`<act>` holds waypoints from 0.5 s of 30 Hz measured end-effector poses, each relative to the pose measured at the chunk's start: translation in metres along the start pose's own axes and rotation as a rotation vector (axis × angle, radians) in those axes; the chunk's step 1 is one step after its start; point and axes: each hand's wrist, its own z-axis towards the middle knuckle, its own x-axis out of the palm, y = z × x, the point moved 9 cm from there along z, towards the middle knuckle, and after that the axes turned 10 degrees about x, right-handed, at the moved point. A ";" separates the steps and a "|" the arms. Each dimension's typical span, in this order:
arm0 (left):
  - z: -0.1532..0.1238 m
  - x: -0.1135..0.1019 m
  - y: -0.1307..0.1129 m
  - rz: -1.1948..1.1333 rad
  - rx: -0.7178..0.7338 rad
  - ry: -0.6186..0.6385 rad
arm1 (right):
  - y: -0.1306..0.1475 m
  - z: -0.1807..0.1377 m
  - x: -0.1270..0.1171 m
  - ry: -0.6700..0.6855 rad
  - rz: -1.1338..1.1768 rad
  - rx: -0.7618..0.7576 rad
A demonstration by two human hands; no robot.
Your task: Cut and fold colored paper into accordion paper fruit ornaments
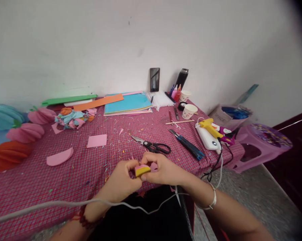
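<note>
Just over the table's near edge, my left hand pinches a small yellow and pink piece by its left end. My right hand grips the same piece from the right, fingers curled. The piece has a curved outline, with pink along the top and yellow below; its material is hard to make out. A bit of pink paper shows between my right fingers. Black-handled scissors lie just beyond my hands. To the left are a pink rectangle and a pink half-round piece.
Folded paper pumpkins and a scrap pile occupy the left. Coloured sheets lie at the back. On the right are a blue cutter, paper cups and a yellow glue gun. A white cable crosses my forearms.
</note>
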 end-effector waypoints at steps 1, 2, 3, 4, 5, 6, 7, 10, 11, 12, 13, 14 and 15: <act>-0.001 -0.001 -0.003 0.033 0.006 0.005 | -0.002 0.002 0.003 0.021 0.022 0.018; -0.002 -0.001 -0.005 0.061 0.009 0.010 | -0.004 0.004 0.005 0.036 0.040 0.034; -0.002 -0.001 -0.007 0.081 0.007 0.017 | -0.007 0.006 0.006 0.044 0.054 0.048; -0.003 -0.001 -0.008 0.091 0.002 0.028 | -0.009 0.007 0.007 0.047 0.063 0.058; -0.003 0.000 -0.009 0.090 -0.005 0.040 | -0.011 0.008 0.007 0.048 0.071 0.068; -0.004 0.002 -0.009 0.082 -0.011 0.052 | -0.012 0.009 0.008 0.050 0.080 0.075; -0.004 0.003 -0.008 0.068 -0.015 0.064 | -0.014 0.009 0.008 0.049 0.089 0.080; -0.003 0.009 -0.005 0.000 -0.009 0.089 | -0.016 0.009 0.008 0.035 0.094 0.086; -0.003 0.011 -0.005 -0.020 -0.001 0.096 | -0.016 0.009 0.008 0.024 0.086 0.082; -0.002 0.012 -0.004 -0.034 0.006 0.096 | -0.016 0.009 0.007 0.011 0.077 0.079; -0.002 0.011 -0.003 -0.039 0.012 0.083 | -0.016 0.009 0.006 -0.007 0.070 0.080; -0.002 0.009 -0.002 -0.037 0.015 0.053 | -0.016 0.009 0.004 -0.028 0.068 0.085; -0.001 0.005 -0.002 -0.037 0.021 0.012 | -0.017 0.009 0.003 -0.052 0.070 0.091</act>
